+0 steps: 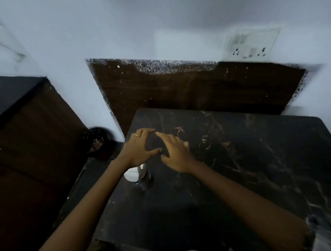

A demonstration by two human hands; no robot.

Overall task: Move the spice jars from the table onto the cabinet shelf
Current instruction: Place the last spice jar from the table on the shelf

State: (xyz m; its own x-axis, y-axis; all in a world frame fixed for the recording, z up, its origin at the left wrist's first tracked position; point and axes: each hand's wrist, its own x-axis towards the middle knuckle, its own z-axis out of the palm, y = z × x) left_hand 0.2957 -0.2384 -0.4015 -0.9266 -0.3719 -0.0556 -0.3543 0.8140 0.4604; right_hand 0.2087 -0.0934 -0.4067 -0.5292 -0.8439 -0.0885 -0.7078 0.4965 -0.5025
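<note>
Black marble table (238, 169), no writing readable anywhere. Left hand (137, 148), right hand (176, 153): fingers spread, holding nothing, above tabletop. White-lidded spice jar (137, 174) upright near table's left edge, below left wrist.

**Dark marble table with one jar near its left edge**

The table (238, 169) has a black top veined with pale and reddish streaks, its far edge close against a brown wooden panel (178, 90) on the wall. A single jar (138, 175) with a white lid stands upright on the surface toward the left edge, partly hidden behind a wrist. Blur hides finer detail of the top
</note>
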